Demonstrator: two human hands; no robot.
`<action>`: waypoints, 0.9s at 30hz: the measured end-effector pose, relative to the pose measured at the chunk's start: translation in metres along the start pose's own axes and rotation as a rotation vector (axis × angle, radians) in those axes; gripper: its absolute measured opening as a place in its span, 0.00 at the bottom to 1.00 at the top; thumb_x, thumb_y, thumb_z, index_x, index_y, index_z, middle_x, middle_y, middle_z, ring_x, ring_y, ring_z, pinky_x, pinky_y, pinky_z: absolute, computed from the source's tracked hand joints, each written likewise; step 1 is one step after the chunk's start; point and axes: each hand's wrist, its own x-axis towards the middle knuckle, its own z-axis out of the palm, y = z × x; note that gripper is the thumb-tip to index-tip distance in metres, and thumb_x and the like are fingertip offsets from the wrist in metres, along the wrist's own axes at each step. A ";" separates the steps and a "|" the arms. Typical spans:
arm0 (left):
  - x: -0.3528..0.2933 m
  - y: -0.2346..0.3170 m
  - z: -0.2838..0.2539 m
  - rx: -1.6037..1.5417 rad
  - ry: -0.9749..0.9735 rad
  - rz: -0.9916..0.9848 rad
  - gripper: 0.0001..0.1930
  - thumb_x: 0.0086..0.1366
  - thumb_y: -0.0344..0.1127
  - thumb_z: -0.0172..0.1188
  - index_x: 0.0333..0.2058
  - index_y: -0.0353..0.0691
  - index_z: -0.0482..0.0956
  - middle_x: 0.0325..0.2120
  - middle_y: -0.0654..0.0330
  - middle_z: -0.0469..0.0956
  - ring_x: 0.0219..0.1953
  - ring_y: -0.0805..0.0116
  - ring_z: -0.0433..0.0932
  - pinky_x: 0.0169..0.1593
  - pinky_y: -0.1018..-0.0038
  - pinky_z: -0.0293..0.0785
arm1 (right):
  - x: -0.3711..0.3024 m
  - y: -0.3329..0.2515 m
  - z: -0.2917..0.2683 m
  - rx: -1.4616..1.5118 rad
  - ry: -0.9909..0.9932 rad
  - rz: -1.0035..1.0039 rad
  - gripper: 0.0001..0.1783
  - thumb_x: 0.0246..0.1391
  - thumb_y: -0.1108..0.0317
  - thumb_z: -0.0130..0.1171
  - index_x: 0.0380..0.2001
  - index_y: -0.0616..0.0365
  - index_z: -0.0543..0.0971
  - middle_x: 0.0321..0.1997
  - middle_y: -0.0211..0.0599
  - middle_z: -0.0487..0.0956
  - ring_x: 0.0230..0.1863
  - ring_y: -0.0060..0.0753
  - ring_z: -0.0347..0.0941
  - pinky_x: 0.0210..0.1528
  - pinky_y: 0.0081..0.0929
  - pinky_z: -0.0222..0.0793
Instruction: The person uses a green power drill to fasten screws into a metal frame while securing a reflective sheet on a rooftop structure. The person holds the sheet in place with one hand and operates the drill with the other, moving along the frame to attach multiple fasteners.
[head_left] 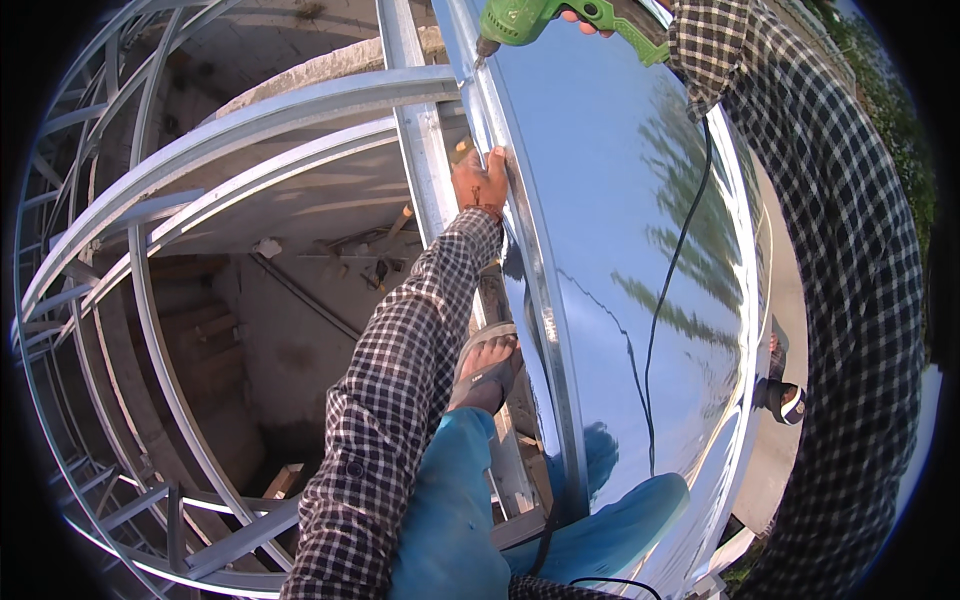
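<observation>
At the top, my right hand (586,22) is wrapped round the handle of a green power drill (518,20). The drill points down and to the left. Its tip meets, or nearly meets, the upper end of a long silver metal channel (540,290), which runs along the edge of a shiny, mirror-like sheet (600,200). Lower down, my left hand (480,183) grips that channel's left edge, thumb on top, with its other fingers partly hidden. A black cord (681,250) hangs from near my right wrist across the sheet.
Open steel framing (300,105) spans a deep drop at left, with a concrete floor (300,330) far below. My sandalled foot (488,360) rests on a narrow beam by the channel. Another person (782,398) stands below, beyond the sheet's right edge.
</observation>
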 end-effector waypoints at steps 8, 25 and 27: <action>-0.001 0.013 -0.003 0.076 -0.037 -0.018 0.18 0.64 0.44 0.60 0.31 0.30 0.81 0.20 0.45 0.80 0.25 0.50 0.81 0.34 0.59 0.76 | -0.006 0.011 0.006 -0.027 0.018 -0.006 0.28 0.57 0.46 0.60 0.45 0.64 0.76 0.27 0.37 0.78 0.23 0.26 0.78 0.21 0.25 0.75; 0.001 0.004 -0.002 0.148 -0.019 0.016 0.21 0.63 0.44 0.59 0.24 0.28 0.78 0.17 0.42 0.76 0.22 0.45 0.78 0.30 0.54 0.72 | -0.010 0.021 0.019 -0.063 0.048 -0.027 0.28 0.58 0.46 0.59 0.45 0.64 0.76 0.27 0.37 0.78 0.24 0.26 0.78 0.23 0.24 0.75; 0.000 0.004 0.000 0.123 -0.013 0.014 0.20 0.63 0.44 0.59 0.25 0.28 0.78 0.18 0.42 0.77 0.23 0.45 0.78 0.31 0.54 0.72 | -0.011 0.022 0.020 -0.074 0.051 -0.030 0.28 0.58 0.46 0.59 0.45 0.64 0.76 0.27 0.37 0.78 0.24 0.26 0.78 0.23 0.24 0.75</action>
